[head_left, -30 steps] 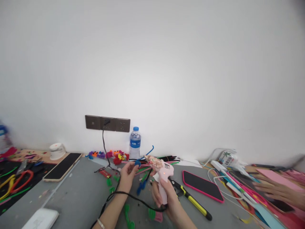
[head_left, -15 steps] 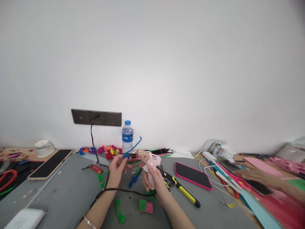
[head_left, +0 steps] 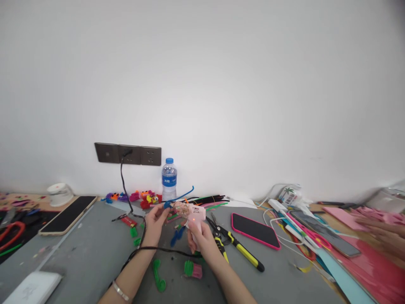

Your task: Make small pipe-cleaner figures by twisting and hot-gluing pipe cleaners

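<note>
Head cam: left hand (head_left: 154,222) has a blue piece (head_left: 167,204) pinched in its fingertips, right hand (head_left: 203,241) is wrapped round the grip of a pink glue gun (head_left: 196,214). The gun's nose is right by the piece, can't tell if they touch. Both are above the grey worktop (head_left: 91,257), pliers (head_left: 243,252) lying just right.

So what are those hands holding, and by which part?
The right hand holds the glue gun by its handle; the left hand pinches the blue piece at its thick end.
</note>
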### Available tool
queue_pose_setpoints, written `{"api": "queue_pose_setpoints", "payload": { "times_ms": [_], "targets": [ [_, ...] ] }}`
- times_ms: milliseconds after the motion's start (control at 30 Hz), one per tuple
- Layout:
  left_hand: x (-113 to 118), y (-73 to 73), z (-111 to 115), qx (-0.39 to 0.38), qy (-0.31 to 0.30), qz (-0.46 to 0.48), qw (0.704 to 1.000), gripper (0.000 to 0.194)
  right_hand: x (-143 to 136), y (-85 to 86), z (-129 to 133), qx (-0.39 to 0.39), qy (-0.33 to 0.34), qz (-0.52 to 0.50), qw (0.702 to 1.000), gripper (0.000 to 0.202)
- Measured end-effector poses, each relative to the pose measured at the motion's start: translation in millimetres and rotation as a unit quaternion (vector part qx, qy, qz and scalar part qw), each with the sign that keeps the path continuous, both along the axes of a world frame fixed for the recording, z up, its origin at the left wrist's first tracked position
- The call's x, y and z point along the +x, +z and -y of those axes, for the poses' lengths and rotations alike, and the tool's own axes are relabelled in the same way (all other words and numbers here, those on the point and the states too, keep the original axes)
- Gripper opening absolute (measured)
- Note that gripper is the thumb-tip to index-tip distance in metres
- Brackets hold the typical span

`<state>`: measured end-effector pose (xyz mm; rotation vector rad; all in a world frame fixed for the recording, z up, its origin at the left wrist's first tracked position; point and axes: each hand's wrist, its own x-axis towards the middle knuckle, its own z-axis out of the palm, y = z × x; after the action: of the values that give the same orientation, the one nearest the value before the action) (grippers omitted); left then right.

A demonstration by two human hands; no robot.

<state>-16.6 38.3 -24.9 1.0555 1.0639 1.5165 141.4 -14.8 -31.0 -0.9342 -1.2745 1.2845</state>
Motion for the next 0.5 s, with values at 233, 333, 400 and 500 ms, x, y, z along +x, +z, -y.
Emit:
{"api": "queue_pose_setpoints", "payload": {
  "times_ms": [233, 333, 400, 500],
  "targets": [
    [0.5, -0.3, 0.6, 0.011, 0.003, -0.019, 1.000, 0.032, -1.7, -1.8, 0.2, -0.005, -0.029, 0.008, 1.000, 0.054],
    [1.0, 0.0, 1.2, 0.020, 0.001, -0.028, 0.999, 0.030, -2.0, -0.9, 0.7, -0.006, -0.031, 0.012, 0.999, 0.051],
    [1.2, 0.8, 1.9, 0.024, -0.001, -0.033, 0.999, 0.029, -1.9, -0.9, 1.0, -0.006, -0.030, 0.017, 0.999, 0.051],
    [1.2, 2.8, 2.8, 0.027, 0.001, -0.036, 0.999, 0.028, -1.7, -1.2, 1.2, -0.008, -0.032, 0.018, 0.999, 0.050]
  ]
}}
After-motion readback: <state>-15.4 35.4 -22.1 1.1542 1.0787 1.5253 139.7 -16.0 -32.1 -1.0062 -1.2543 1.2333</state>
